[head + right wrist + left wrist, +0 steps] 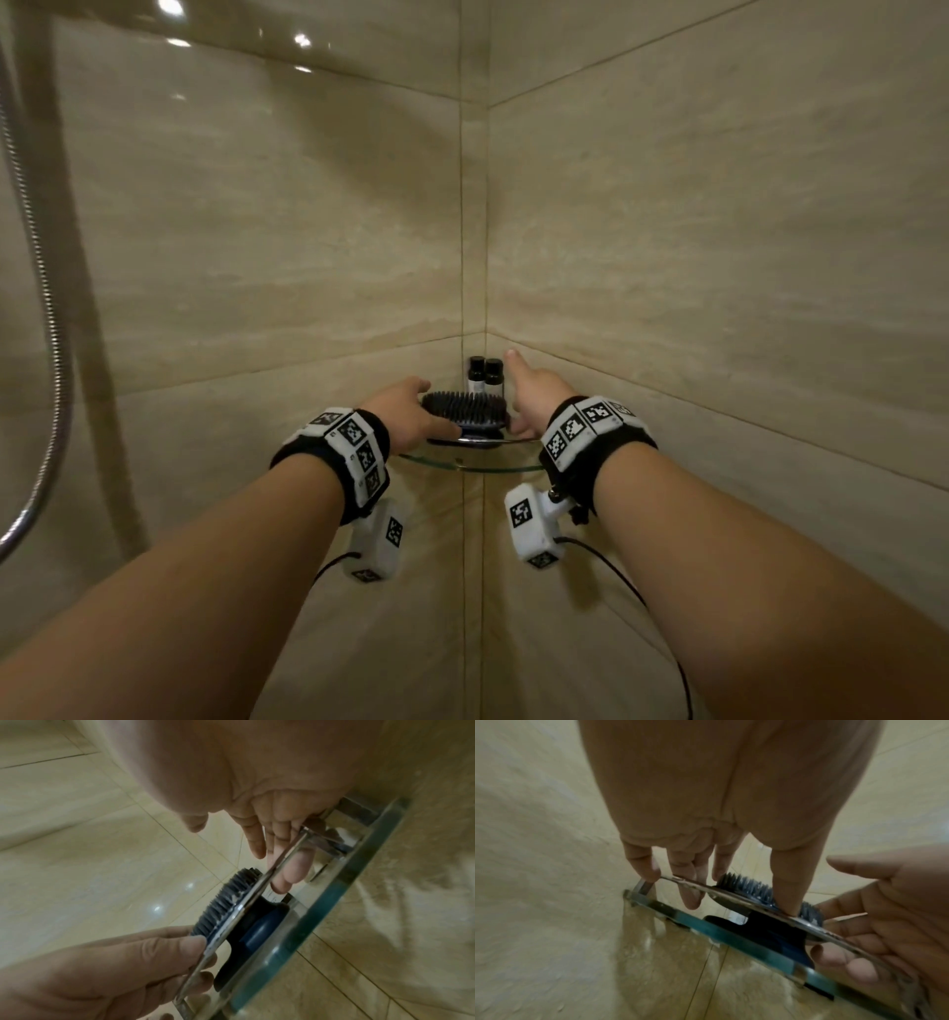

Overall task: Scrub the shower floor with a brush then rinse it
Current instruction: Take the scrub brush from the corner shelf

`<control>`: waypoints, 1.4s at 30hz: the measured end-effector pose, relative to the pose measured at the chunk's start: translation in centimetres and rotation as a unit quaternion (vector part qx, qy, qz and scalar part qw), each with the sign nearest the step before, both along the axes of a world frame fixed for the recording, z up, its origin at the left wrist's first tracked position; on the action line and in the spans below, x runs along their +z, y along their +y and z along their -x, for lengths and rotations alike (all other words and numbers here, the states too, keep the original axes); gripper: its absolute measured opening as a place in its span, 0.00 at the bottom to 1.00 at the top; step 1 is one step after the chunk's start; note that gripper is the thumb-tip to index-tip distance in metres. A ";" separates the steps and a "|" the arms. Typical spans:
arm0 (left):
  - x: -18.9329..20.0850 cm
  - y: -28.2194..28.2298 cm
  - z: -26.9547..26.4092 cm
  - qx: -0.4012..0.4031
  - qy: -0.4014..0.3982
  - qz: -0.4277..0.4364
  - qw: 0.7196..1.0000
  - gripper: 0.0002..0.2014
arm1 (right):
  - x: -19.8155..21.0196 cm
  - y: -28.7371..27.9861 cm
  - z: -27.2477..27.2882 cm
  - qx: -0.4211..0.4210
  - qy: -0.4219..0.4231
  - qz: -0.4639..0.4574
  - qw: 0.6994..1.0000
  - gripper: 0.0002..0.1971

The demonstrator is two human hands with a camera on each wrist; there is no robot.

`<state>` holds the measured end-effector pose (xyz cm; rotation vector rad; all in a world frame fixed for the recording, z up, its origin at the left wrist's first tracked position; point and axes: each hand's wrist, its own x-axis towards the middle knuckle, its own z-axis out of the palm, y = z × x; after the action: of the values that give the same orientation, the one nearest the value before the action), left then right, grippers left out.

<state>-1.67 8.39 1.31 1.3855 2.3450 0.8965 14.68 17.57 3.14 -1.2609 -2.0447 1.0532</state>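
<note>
Both hands are reaching into the tiled corner. Left hand (pixel 411 411) is pinching one end of the dark blue scrub brush (pixel 464 413), thumb in front. Right hand (pixel 531 398) is touching the other end with fingers spread and mostly straight. Brush is sitting bristles-up on the glass corner shelf (pixel 472 465) behind its chrome rail (pixel 734 898). Two small dark bottles (pixel 485 374) are standing behind it.

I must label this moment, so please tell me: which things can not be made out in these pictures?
- Shower floor: in no view.
- Two small dark-capped bottles: labels too small in the head view.
- Dark blue bristled scrub brush on the glass corner shelf: whether either hand truly grips it; the chrome rail and motion blur hide the contact in both wrist views.
- Metal shower hose: cut off by the left edge.
</note>
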 end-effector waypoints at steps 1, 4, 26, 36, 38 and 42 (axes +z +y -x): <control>0.1 0.2 0.0 -0.001 0.013 0.005 1.000 0.47 | 0.0 0.0 0.0 0.001 0.013 0.010 1.000 0.33; 0.4 0.3 -0.2 0.005 0.036 0.006 0.999 0.46 | 0.2 0.0 0.3 -0.005 0.051 0.043 0.998 0.32; 2.7 -1.5 -0.2 -0.082 -0.004 -0.115 0.990 0.39 | 3.7 -2.0 -0.4 -0.043 0.272 0.102 0.956 0.24; 0.5 -6.4 1.2 -0.101 -0.193 -0.163 0.962 0.22 | 3.0 -5.7 2.4 0.053 0.348 0.066 0.934 0.11; -0.6 -7.5 1.5 -0.084 -0.233 -0.174 0.953 0.26 | 2.4 -6.7 3.3 0.071 0.340 0.063 0.935 0.12; -3.1 -10.1 1.7 -0.058 -0.337 -0.212 0.915 0.20 | 0.2 -9.3 5.1 0.103 0.326 0.056 0.938 0.13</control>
<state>-3.38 -1.67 -1.75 1.0791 1.5860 1.6046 9.56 8.29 3.35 -0.6166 -1.6280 1.4633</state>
